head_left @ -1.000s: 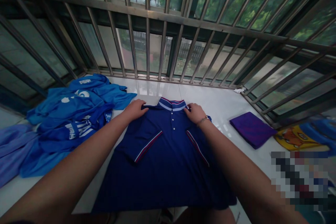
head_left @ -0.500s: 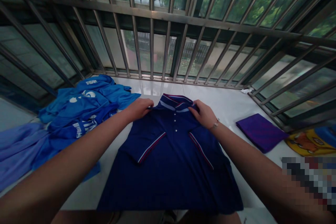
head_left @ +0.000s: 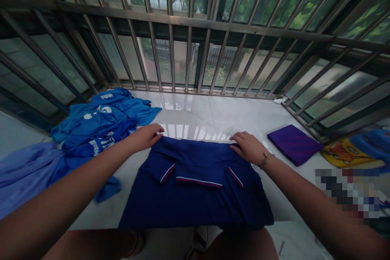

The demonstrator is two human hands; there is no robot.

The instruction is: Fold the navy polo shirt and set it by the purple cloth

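Since the left hand [head_left: 145,137] and right hand [head_left: 248,148] are held open at the folded edge, gripping nothing, the navy polo shirt [head_left: 195,197] is laid on the white tiled ledge [head_left: 189,107], its collar end folded down and its sleeves folded in; no fold is made across the lower part.

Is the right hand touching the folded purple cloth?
Apart: the head view shows white tile between the right hand and the folded purple cloth.

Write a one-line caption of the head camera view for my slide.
Left hand and right hand rest on a folded navy polo shirt on white tile.
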